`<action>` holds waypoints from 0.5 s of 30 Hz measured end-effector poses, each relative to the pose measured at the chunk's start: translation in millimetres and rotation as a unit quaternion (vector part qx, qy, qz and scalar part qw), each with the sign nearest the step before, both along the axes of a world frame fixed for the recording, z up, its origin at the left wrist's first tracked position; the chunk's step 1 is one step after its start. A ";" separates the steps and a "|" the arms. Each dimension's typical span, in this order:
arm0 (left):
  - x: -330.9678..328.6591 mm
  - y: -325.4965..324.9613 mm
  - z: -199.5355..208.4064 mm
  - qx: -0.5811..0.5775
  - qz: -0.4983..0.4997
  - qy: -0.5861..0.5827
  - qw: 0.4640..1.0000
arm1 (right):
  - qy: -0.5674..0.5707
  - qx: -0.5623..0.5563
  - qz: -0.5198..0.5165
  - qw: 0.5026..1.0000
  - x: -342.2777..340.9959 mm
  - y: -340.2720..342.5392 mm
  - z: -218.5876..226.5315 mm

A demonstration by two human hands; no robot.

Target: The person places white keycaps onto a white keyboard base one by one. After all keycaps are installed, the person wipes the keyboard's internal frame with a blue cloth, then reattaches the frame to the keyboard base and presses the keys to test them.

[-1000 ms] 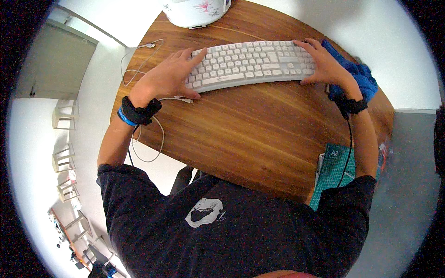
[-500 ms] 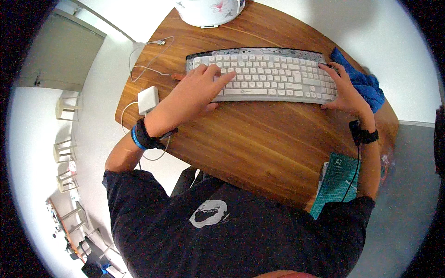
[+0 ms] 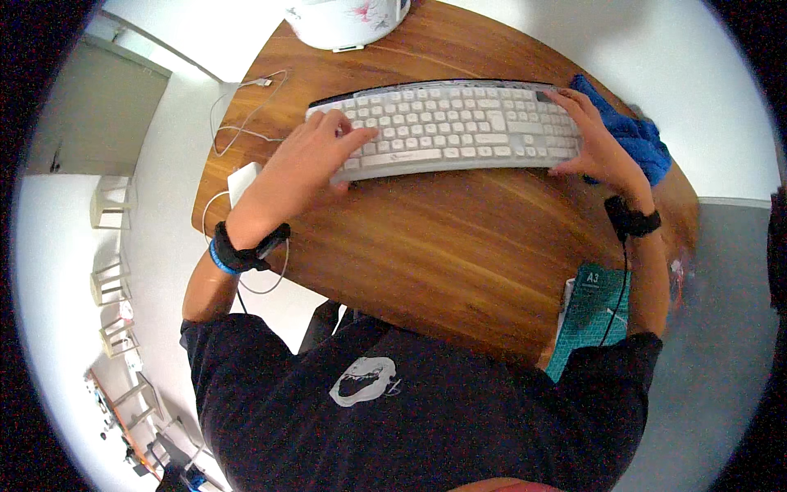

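Observation:
A white keyboard (image 3: 443,123) with pale keys and a dark back edge spans the space between my hands at the far part of the table. My left hand (image 3: 307,160) grips its left end, thumb stretched over the keys and a fingertip showing below the front edge. At the other end my right hand (image 3: 594,139) clasps the keyboard between fingers at the back corner and thumb at the front edge. The keyboard looks slightly blurred. Its underside is hidden.
Behind stands a white container with a flower pattern (image 3: 348,23). A pale cable (image 3: 246,131) and white power adapter (image 3: 239,182) lie left. A blue cloth (image 3: 635,148) sits beyond my right hand; a green cutting mat (image 3: 580,324) lies near my right arm.
The whole view has shifted, so the table appears further left. The keyboard's clear strip along the back shows narrower now, and its left end slants nearer. Both hands keep their grip.

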State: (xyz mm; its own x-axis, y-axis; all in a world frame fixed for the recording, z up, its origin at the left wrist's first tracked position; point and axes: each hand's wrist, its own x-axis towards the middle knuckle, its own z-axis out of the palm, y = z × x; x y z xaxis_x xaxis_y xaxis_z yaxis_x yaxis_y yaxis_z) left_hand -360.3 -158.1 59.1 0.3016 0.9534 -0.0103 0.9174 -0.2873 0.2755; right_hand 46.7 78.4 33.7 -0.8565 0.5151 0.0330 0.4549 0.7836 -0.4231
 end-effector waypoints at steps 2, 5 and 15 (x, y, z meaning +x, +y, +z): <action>-0.2 -1.0 0.6 -0.007 0.003 -0.008 1.000 | 0.016 0.007 0.011 1.000 0.3 3.8 -2.3; 4.2 -0.5 -2.0 0.012 0.021 -0.011 1.000 | 0.031 -0.003 0.023 0.999 1.7 13.8 -9.9; -0.6 0.1 -4.3 0.008 -0.008 -0.036 0.999 | 0.020 -0.008 0.030 0.999 7.8 18.3 -23.4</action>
